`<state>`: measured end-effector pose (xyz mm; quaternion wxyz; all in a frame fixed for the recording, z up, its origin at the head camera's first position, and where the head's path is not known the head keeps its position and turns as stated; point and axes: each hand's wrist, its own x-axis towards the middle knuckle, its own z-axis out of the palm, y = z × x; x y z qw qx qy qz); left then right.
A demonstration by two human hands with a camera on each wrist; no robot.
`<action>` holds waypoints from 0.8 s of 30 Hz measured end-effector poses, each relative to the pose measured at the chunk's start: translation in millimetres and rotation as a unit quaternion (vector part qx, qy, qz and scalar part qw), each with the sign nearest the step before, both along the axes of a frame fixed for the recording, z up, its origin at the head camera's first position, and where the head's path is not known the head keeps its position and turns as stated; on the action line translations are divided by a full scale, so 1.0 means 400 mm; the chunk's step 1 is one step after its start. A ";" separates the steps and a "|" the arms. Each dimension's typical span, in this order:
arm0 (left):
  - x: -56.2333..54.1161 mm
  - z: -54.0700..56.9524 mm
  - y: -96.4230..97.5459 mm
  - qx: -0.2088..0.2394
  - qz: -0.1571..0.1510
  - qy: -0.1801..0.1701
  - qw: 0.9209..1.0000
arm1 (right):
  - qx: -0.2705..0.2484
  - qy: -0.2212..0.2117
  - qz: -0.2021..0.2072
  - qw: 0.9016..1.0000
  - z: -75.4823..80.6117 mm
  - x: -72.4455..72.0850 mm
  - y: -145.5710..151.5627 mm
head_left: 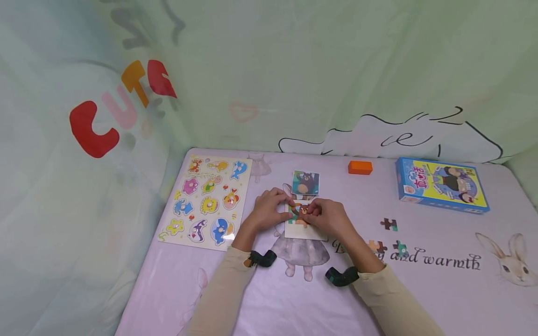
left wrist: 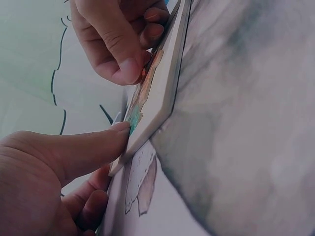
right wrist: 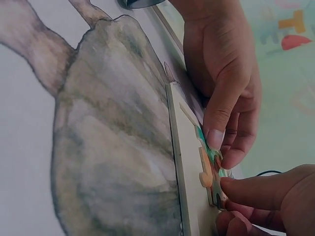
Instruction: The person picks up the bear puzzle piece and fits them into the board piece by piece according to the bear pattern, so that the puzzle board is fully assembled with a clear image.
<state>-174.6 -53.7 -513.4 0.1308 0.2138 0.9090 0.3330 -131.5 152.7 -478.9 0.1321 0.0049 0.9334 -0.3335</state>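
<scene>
A small cream puzzle tray (head_left: 307, 232) lies on the table between the hands, with jigsaw pieces of a brown bear picture (head_left: 303, 212) in it. At the tray's left side my left hand (head_left: 267, 208) holds the edge, its thumb on top at a green piece (left wrist: 135, 119) and its fingers along the side. My right hand (head_left: 330, 217) pinches a brown puzzle piece (right wrist: 217, 192) at the right part of the tray; the fingers partly hide it. Just behind the tray is a square bear picture card (head_left: 305, 183).
Loose jigsaw pieces (head_left: 389, 224) lie right of the right hand. At the left is a sea-animal peg board (head_left: 201, 205). An orange block (head_left: 360, 167) and a blue game box (head_left: 443, 185) stand at the back right. Curtains (head_left: 260, 84) hang behind the table.
</scene>
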 end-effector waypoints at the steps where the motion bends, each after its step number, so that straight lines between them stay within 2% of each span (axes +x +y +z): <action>1: 0.000 0.000 0.000 0.001 0.000 0.000 1.000 | 0.000 0.002 0.000 1.000 -0.001 0.001 0.000; 13: 0.000 0.002 0.000 0.008 0.000 -0.002 1.000 | 0.007 0.030 0.005 0.999 -0.011 0.001 0.002; 24: 0.001 0.000 0.001 0.003 0.001 -0.004 1.000 | 0.001 0.022 0.002 1.000 -0.009 -0.001 0.005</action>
